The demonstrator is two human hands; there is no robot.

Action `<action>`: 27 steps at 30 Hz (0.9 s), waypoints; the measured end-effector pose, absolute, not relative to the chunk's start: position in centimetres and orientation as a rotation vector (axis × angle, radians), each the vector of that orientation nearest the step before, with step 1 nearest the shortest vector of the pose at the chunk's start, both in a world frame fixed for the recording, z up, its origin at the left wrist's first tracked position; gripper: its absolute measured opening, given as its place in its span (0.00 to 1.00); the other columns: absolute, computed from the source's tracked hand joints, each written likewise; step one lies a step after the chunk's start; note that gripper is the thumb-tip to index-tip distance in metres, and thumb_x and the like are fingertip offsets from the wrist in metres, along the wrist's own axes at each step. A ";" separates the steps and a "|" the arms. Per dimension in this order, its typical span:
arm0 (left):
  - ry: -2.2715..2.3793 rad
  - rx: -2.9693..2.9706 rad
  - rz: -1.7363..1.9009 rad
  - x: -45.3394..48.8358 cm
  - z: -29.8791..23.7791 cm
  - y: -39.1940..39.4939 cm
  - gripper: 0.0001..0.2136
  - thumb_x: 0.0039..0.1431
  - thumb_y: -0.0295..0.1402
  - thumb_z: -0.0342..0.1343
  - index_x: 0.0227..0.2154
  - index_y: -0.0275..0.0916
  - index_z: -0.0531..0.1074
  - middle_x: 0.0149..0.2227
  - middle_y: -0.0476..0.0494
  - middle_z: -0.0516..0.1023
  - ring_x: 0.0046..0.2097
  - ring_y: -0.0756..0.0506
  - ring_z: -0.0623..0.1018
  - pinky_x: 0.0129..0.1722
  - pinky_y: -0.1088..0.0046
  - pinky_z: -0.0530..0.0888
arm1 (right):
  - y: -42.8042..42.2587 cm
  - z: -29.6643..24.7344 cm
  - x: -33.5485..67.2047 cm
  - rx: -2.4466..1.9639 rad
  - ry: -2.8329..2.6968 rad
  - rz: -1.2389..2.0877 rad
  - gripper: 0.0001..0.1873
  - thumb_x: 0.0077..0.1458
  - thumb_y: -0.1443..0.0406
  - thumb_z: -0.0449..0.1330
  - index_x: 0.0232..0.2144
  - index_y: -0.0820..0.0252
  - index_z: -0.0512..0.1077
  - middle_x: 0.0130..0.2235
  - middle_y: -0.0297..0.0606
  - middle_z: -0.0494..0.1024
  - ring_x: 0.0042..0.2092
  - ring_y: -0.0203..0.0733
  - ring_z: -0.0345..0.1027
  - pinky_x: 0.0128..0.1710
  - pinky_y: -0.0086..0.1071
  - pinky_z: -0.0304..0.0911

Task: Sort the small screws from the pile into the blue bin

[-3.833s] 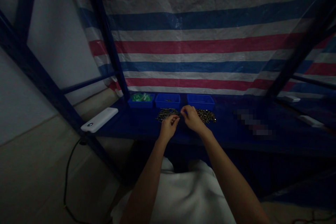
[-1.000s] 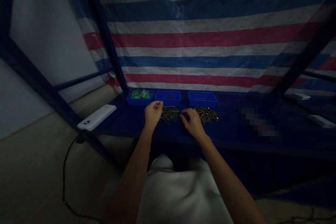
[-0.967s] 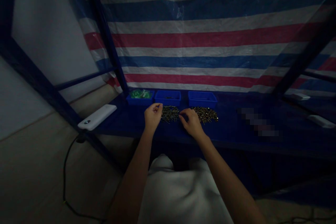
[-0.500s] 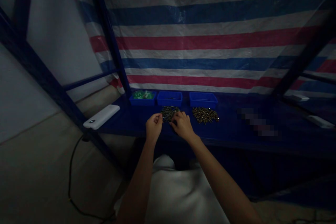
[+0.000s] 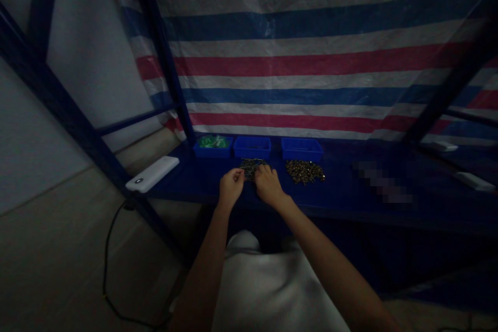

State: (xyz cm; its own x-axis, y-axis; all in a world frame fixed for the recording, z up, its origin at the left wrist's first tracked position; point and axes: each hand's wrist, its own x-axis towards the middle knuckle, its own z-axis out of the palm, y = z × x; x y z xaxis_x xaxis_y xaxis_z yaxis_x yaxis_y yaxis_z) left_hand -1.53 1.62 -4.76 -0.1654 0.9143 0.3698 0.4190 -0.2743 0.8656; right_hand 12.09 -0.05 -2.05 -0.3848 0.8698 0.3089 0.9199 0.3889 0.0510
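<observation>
A heap of thin metal screws or pins (image 5: 249,164) lies on the blue table, and both hands are at its near side. My left hand (image 5: 231,188) is at the heap's left edge with thumb and fingers pinched together; whatever is between them is too small and dark to make out. My right hand (image 5: 269,185) lies over the heap's right side, its fingers curled down among the pieces and the fingertips hidden. To the right sits a separate heap of short brass-coloured fittings (image 5: 304,171), touched by neither hand.
Behind the heaps stand a blue tray with green plastic bags (image 5: 213,151), a middle blue tray (image 5: 252,154) and a right blue tray (image 5: 302,155). A white oblong device (image 5: 152,174) lies at the table's left end. Blue posts (image 5: 163,57) and a striped sheet (image 5: 272,65) stand behind.
My right hand has turned over and closed down onto the screw heap, its thumb now tucked out of sight. My left hand stays pinched and has shifted slightly right.
</observation>
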 end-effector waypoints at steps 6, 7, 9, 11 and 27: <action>1.525 1.692 1.409 -1.6 -4.8 2.0 0.07 0.50 0.32 0.51 0.29 0.36 0.73 0.25 0.43 0.77 0.29 0.47 0.77 0.32 0.72 0.71 | -0.2 -0.9 11.5 -1.500 -2.530 -0.425 0.16 0.55 0.74 0.44 0.40 0.72 0.69 0.43 0.54 0.68 0.45 0.51 0.57 0.41 0.42 0.53; 1.521 1.690 1.407 -1.6 -4.8 2.0 0.07 0.51 0.32 0.51 0.29 0.36 0.72 0.25 0.43 0.77 0.29 0.47 0.77 0.32 0.72 0.71 | -0.3 -0.8 11.3 -1.491 -2.548 -0.430 0.16 0.55 0.74 0.43 0.40 0.72 0.69 0.43 0.55 0.68 0.45 0.50 0.57 0.41 0.42 0.53; 1.513 1.671 1.415 -1.7 -4.8 2.1 0.07 0.50 0.31 0.51 0.29 0.36 0.72 0.25 0.43 0.77 0.29 0.47 0.77 0.32 0.73 0.71 | -0.3 -0.5 11.2 -1.476 -2.579 -0.426 0.17 0.56 0.74 0.43 0.40 0.73 0.69 0.43 0.55 0.69 0.45 0.50 0.57 0.42 0.41 0.53; 1.501 1.634 1.428 -1.7 -4.8 2.1 0.07 0.50 0.31 0.51 0.29 0.35 0.72 0.25 0.43 0.77 0.29 0.47 0.77 0.31 0.73 0.71 | -0.4 -0.4 11.4 -1.477 -2.582 -0.413 0.17 0.56 0.74 0.43 0.40 0.73 0.69 0.43 0.55 0.68 0.46 0.50 0.57 0.42 0.41 0.53; 1.429 1.524 1.538 -1.0 -4.3 1.7 0.09 0.50 0.38 0.53 0.28 0.36 0.72 0.23 0.45 0.75 0.27 0.48 0.75 0.30 0.74 0.70 | 2.9 -2.9 14.3 -1.180 -1.706 0.553 0.06 0.52 0.66 0.49 0.26 0.60 0.63 0.33 0.37 0.67 0.38 0.38 0.60 0.42 0.34 0.56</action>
